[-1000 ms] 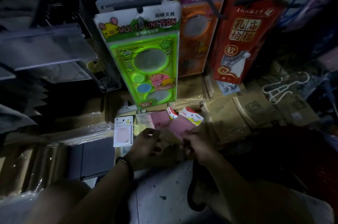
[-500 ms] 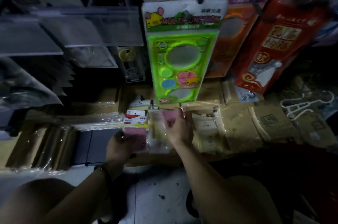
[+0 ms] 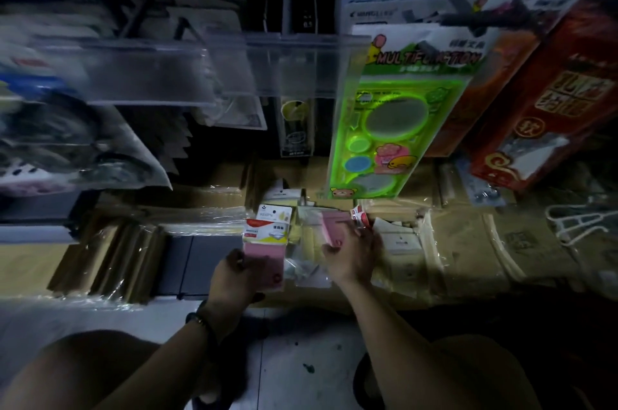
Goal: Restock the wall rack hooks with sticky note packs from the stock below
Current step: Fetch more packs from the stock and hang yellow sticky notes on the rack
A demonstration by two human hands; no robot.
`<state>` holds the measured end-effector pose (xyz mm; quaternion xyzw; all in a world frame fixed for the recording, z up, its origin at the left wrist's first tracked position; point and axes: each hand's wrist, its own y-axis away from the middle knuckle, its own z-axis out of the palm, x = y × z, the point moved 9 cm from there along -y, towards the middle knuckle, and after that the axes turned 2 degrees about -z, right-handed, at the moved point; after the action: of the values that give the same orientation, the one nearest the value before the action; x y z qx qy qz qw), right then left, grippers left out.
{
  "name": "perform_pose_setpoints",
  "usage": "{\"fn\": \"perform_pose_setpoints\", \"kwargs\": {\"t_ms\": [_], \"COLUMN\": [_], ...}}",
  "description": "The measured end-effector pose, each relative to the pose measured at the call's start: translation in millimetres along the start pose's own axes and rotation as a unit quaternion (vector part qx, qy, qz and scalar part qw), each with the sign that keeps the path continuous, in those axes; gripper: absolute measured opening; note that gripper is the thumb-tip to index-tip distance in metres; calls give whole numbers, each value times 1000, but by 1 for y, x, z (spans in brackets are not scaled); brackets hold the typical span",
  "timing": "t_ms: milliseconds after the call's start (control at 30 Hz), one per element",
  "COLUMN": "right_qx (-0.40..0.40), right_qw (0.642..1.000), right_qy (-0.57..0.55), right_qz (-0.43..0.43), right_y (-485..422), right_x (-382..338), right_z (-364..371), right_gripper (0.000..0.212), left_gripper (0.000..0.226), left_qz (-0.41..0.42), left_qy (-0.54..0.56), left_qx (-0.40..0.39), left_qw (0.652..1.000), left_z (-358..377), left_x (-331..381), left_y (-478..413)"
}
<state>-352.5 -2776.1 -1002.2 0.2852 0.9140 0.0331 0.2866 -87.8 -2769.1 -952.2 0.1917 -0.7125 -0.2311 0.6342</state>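
- Hands low at frame centre, over the stock, one pack apiece.
- Left hand point(image 3: 234, 275): fingers curled round the lower end of a pink pack point(image 3: 266, 260), header card point(image 3: 267, 232) uppermost and facing the camera. Probably held that way to keep the hang hole on top, ready for a hook.
- Right hand point(image 3: 352, 255): clenched on a second pack point(image 3: 336, 230), also pink and tilted, with its red-and-white header point(image 3: 360, 217) pointing toward upper right. Gripped by the lower edge, seemingly for lifting clear of the pile.
- Stock point(image 3: 307, 269): loose packs in clear bags, lying flat between the two hands on brown cartons point(image 3: 468, 242). Kept low under the display, likely for easy reach.
- Green stencil card point(image 3: 394, 128): hanging face-out right of centre from a dark peg point(image 3: 475, 21), beside a red packet point(image 3: 551, 101), above the stock.
- Hooks meant for the notes: cannot tell which, with the upper frame dark and blurred.
- Neither pack on a hook yet, and both well below the rack.
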Motion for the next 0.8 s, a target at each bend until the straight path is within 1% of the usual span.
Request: {"fn": "perform_pose_setpoints", "kwargs": {"t_ms": [100, 167, 200, 233, 300, 333, 367, 400, 500, 533, 600, 667, 700, 733, 800], "right_qx": [-11, 26, 52, 71, 74, 70, 72, 76, 50, 43, 53, 76, 80, 76, 71], "right_qw": [995, 987, 982, 976, 963, 953, 944, 935, 916, 911, 901, 890, 886, 880, 869], "right_qy": [-100, -156, -171, -183, -197, -196, -195, -197, -179, -168, -148, -121, -111, -115, -177], "right_qz": [1, -35, -62, -90, -171, -218, -257, -285, -356, -374, -404, -433, -444, -454, -457], "right_y": [8, 22, 31, 41, 66, 78, 90, 102, 144, 160, 188, 214, 225, 236, 253], "right_x": [4, -1, -4, -9, -31, -43, -53, -61, -76, -79, -85, -97, -104, -113, -127], "right_z": [-5, -23, -38, -54, -84, -97, -110, -121, -139, -143, -157, -177, -185, -195, -221], "right_gripper": [46, 43, 42, 43, 54, 61, 66, 69, 70, 69, 65, 59, 57, 57, 52], "left_gripper": [16, 19, 30, 47, 80, 89, 92, 88, 51, 45, 39, 34, 35, 37, 38], "left_qz": [-4, -5, -2, 0, 8, 16, 16, 12, -12, -21, -22, 11, 33, 52, 92], "left_qy": [1, 12, 31, 50, 67, 66, 66, 68, 102, 123, 148, 138, 132, 128, 119], "left_qx": [-12, -34, -54, -75, -118, -139, -159, -167, -175, -184, -202, -218, -218, -211, -181], "left_qw": [1000, 999, 998, 996, 991, 988, 985, 983, 979, 975, 968, 966, 966, 968, 972], "left_z": [4, 7, 11, 15, 23, 26, 30, 31, 31, 32, 34, 32, 29, 24, 11], "left_x": [3, 6, 9, 12, 23, 29, 34, 38, 55, 62, 78, 94, 101, 107, 120], "left_y": [5, 9, 13, 18, 29, 34, 40, 46, 66, 77, 102, 133, 147, 160, 184]}}
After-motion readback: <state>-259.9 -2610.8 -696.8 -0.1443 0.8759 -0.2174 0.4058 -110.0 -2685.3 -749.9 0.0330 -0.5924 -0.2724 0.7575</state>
